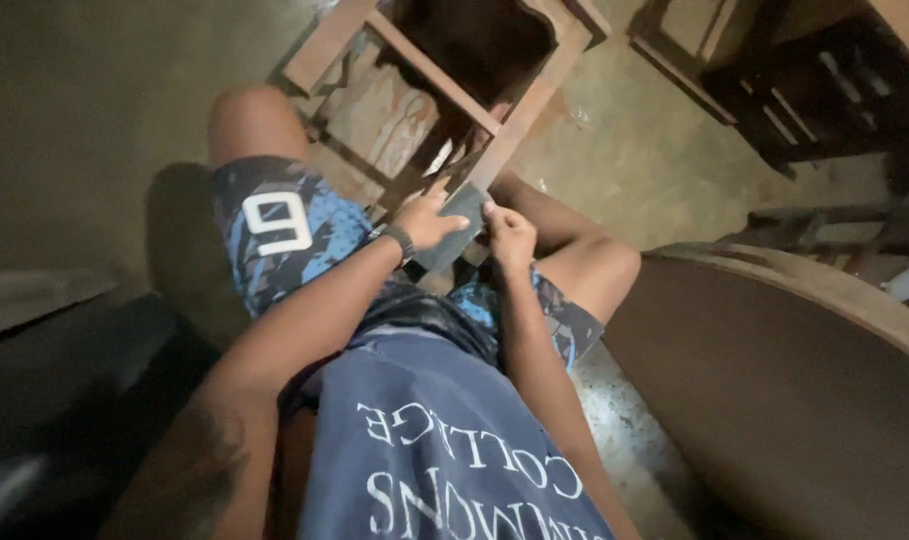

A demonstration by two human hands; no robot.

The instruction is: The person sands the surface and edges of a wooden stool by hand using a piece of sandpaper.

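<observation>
Between the knees, head view, only cam: left hand (429, 220) w/ a dark wristband (401, 240) lies flat-ish on a thin grey rectangular sheet (454, 228), prob. sandpaper or a card, can't tell which; right hand (509, 235) pinches the sheet's right edge, fingers closed on it; both hands near each other, just the sheet betw. them. Sheet sits tilted, upper end touching or just beside a leg of the reddish-brown wooden chair frame (444, 85) that lies tipped on the wet-looking concrete floor (634, 150); contact w/ the wood itself is too dim to confirm.

Risks, as a judgement: grip is at the edges only, so the thin sheet could buckle or slip out if pressed hard vs. the leg; frame looks unbraced, lying loose on a slick floor, so a push could skate it away from the knees; light is poor, so fingertips could catch a rough corner or splinter unseen; person sits low, knees wide in blue patterned shorts (294, 225), leaning fwd, so balance is weak if the frame shifts.

More dark wooden furniture (814, 90) stands upper right, well apart; a curved brown rim (824, 285) at right, near the right knee.
</observation>
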